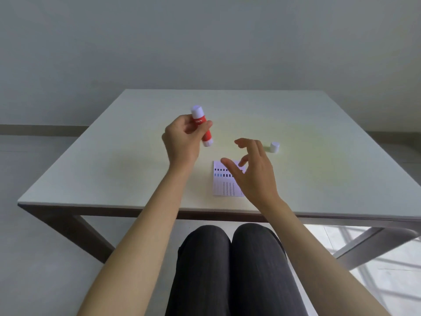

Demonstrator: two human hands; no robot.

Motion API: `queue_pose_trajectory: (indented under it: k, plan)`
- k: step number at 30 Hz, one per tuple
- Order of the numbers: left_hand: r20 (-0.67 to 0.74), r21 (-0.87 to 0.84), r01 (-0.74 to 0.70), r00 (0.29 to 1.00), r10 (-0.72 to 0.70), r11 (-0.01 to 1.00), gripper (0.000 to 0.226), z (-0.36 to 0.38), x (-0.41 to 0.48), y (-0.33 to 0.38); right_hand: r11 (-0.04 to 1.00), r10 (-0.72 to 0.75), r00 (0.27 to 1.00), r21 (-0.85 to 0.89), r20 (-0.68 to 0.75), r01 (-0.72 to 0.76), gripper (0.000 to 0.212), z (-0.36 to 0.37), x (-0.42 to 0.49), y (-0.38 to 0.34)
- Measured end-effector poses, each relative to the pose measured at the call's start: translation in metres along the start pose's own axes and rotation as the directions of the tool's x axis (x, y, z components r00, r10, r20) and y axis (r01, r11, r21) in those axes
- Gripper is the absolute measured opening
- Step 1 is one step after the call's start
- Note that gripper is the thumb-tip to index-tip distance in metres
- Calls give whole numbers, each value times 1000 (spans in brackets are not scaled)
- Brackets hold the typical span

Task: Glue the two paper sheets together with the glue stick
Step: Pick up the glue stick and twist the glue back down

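My left hand (182,139) holds a red glue stick (203,127) with white ends, tilted, above the table's middle. A white cap (275,147) stands on the table to the right. A small printed paper sheet (224,183) with dark and blue squares lies flat near the table's front edge; I can make out only one sheet. My right hand (252,169) hovers over the sheet's right part with fingers spread and curled, holding nothing. It hides the sheet's right edge.
The pale square table (114,167) has a dark frame and legs. My knees in dark trousers show below its front edge. A plain wall stands behind, with light floor on both sides.
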State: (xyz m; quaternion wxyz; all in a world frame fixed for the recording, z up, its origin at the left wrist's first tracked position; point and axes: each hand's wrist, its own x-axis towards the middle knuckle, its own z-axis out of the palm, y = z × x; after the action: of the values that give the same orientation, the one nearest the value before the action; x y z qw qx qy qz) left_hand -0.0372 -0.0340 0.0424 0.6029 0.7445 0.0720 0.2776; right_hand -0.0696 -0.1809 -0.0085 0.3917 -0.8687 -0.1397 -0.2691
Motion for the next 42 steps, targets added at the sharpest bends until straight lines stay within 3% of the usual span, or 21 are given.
queue_pose_trajectory:
  k: [5, 10, 16, 19, 22, 24, 26, 31, 36, 40, 42]
  plan:
    - [-9, 266, 13, 1000, -11, 964, 16, -7, 37, -29, 987, 101, 994, -126, -32, -104, 34, -11, -1, 30]
    - [4, 312, 50, 999, -55, 949, 13, -6, 42, -51, 865, 291, 957, -429, 7, -260, 45, -24, 31, 68]
    - [14, 295, 43, 999, -50, 955, 14, -3, 38, -59, 767, 354, 909, -625, 221, -146, 46, -26, 54, 100]
    - [68, 275, -25, 998, 6, 961, 8, -1, 35, -55, 831, 310, 936, -526, 169, -181, 34, -25, 56, 103]
    - [150, 265, -141, 983, 103, 954, 16, 0, 33, -50, 928, 369, 928, -71, 55, -365, 26, -23, 59, 84]
    - [197, 271, -199, 969, 148, 942, 21, 4, 29, -46, 829, 422, 899, 351, 116, -434, 28, -20, 62, 61]
    - [235, 272, -239, 956, 176, 932, 23, 10, 25, -42, 711, 401, 899, 558, 179, -428, 29, -15, 64, 41]
    - [301, 303, -339, 921, 248, 891, 29, 19, 14, -31, 681, 349, 915, 615, 204, -397, 29, -2, 62, 13]
    - [335, 332, -379, 903, 268, 864, 29, 19, 10, -27, 746, 328, 927, 551, 185, -374, 31, -2, 61, 16]
    - [432, 389, -479, 849, 303, 787, 27, 18, 8, -26, 850, 250, 946, 420, 207, -317, 24, -5, 58, 16]
    - [471, 416, -520, 825, 313, 746, 25, 17, 6, -25, 926, 236, 944, 242, 231, -291, 16, -4, 59, 13]
